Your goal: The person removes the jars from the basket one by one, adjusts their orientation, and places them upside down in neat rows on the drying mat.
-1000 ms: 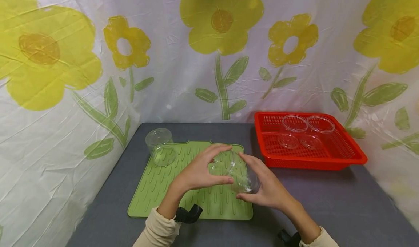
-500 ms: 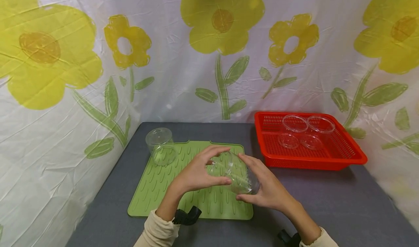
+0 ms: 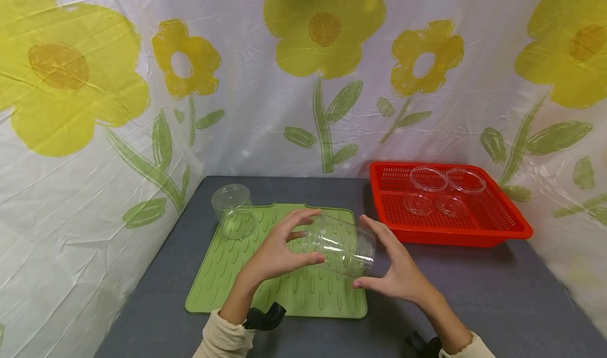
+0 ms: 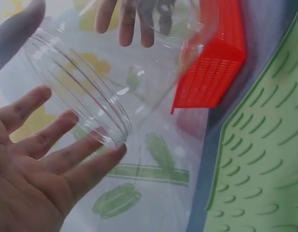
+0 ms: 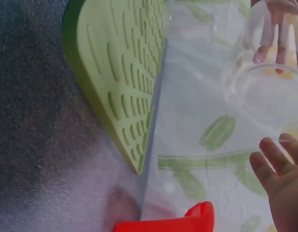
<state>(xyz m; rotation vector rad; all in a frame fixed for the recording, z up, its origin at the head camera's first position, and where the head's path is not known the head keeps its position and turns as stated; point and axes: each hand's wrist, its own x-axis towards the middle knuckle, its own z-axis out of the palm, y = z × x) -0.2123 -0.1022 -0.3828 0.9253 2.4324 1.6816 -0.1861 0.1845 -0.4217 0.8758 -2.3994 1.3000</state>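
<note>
A clear plastic jar (image 3: 339, 247) lies tilted on its side in the air over the green drying mat (image 3: 223, 273). Its ridged mouth end points left, where my left hand (image 3: 275, 250) holds it between thumb and fingers. At the base end my right hand (image 3: 398, 268) is spread, thumb below and straight fingers above, with a gap between palm and jar. The left wrist view shows the threaded neck of the jar (image 4: 83, 89) between thumb and fingers. From the right wrist, the jar's round base (image 5: 269, 96) appears just above the fingertips.
Another clear jar (image 3: 232, 205) stands at the mat's back left corner. A red perforated basket (image 3: 450, 236) sits at the back right, with two clear jars (image 3: 428, 180) inside. A flower-printed sheet (image 3: 246, 110) hangs behind the grey table (image 3: 450, 279).
My right hand has opened and shifted slightly right, away from the jar's base. My left hand has moved slightly left, and the jar now shows more side-on.
</note>
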